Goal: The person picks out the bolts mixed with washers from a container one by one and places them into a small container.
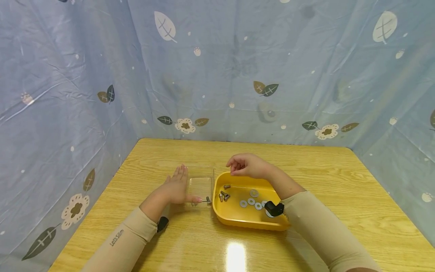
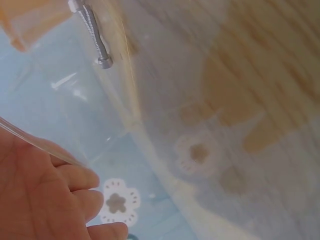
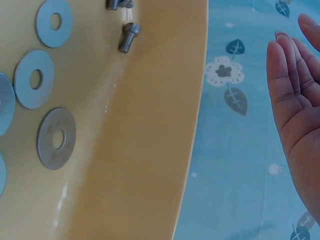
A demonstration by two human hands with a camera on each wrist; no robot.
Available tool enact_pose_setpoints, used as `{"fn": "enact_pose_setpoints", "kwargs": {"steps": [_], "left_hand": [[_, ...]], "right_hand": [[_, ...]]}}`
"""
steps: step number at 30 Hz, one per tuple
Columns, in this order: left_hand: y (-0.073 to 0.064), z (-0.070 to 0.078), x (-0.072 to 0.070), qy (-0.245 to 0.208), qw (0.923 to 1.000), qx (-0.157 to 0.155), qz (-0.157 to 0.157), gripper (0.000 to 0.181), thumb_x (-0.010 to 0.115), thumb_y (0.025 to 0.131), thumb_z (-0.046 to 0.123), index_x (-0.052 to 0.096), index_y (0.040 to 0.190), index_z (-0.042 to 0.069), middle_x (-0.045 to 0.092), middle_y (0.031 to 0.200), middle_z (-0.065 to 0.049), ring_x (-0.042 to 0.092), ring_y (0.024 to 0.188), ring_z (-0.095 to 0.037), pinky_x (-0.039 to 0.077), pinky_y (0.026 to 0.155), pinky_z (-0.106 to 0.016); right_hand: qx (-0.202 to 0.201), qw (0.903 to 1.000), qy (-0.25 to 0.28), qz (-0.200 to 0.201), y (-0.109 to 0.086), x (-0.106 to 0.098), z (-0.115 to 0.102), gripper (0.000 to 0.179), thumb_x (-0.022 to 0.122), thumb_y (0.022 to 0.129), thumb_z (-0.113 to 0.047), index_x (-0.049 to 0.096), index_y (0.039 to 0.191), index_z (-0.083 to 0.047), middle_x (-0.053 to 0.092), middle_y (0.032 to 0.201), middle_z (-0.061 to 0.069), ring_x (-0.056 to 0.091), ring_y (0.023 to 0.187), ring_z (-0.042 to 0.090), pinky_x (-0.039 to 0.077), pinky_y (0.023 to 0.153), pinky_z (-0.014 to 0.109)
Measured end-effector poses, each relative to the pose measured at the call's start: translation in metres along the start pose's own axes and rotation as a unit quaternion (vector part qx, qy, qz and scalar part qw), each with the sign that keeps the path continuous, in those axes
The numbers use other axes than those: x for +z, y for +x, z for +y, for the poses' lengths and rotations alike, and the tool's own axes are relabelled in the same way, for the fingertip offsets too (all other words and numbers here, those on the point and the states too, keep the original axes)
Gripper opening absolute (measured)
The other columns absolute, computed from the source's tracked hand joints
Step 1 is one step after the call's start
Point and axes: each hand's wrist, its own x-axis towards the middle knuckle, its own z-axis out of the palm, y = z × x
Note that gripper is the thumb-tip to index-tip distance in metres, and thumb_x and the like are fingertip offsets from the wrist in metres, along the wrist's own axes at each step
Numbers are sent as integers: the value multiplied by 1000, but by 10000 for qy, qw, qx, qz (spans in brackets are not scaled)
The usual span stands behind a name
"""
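A clear plastic box [image 1: 200, 187] stands left of a yellow tray [image 1: 251, 223]. My left hand [image 1: 177, 187] rests along the box's left side, fingers straight and thumb stretched across its near side. Metal screws [image 2: 95, 37] lie inside the box, near its front wall. Over the tray's far rim hovers my right hand [image 1: 249, 166], its fingers loosely bent with nothing visible between them. Several socket-head screws [image 1: 224, 195] lie at the tray's left end. Flat washers [image 1: 253, 193] are spread over its middle and right; my right forearm hides part of that side.
Both containers stand on a wooden table [image 1: 323, 181]. Blue patterned cloth [image 1: 217, 75] hangs behind the table and along both sides. A thin clear edge [image 1: 213, 174] rises between the box and the tray. Light glares off the near tabletop.
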Motion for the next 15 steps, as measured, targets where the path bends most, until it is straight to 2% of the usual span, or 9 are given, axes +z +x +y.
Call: {"fn": "enact_pose_setpoints", "kwargs": {"steps": [5, 11, 15], "left_hand": [[-1, 1, -1, 76, 10000, 2, 30, 128, 56, 63, 77, -2, 144, -4, -7, 150, -22, -5, 138, -34, 7, 106, -58], [-3, 4, -4, 403, 9991, 48, 123, 128, 55, 64, 78, -3, 144, -4, -9, 150, -21, -6, 138, -34, 6, 106, -58], [-3, 12, -5, 547, 9978, 200, 303, 125, 54, 65, 77, -1, 145, -3, -7, 150, -20, -5, 138, -33, 5, 107, -56]], "right_hand": [[121, 9999, -25, -8, -2, 0, 2, 21, 63, 87, -12, 61, 107, -11, 63, 85, 0, 61, 82, 24, 50, 72, 28], [130, 9999, -81, 6, -5, 0, 5, 20, 63, 87, -13, 61, 107, -10, 63, 86, 0, 60, 81, 16, 50, 72, 28], [103, 9999, -12, 20, -7, -1, 7, 21, 62, 87, -12, 60, 107, -9, 63, 86, 0, 60, 81, 16, 50, 73, 29]]}}
